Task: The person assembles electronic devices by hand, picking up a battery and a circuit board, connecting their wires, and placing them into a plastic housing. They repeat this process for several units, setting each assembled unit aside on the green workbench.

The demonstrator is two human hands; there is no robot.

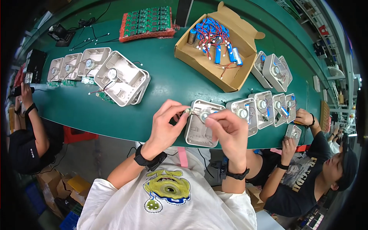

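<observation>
A light grey plastic housing (199, 138) lies open side up at the table's near edge, in front of me. Inside it sits a round speaker (203, 115) with thin wires. My left hand (167, 123) pinches a small green circuit board (188, 110) at the housing's upper left corner. Over the housing's right side is my right hand (232, 132), thumb and fingertips closed together beside the speaker. What they grip, if anything, is too small to make out. A bit of blue shows behind these fingertips, partly hidden.
An open cardboard box (234, 78) holds blue batteries with red and black leads. Housings (122, 80) with speakers stand at left, more housings (264, 111) at right. Green circuit boards (147, 21) lie on red bubble wrap. A person (306, 168) works at right, another (28, 134) at left.
</observation>
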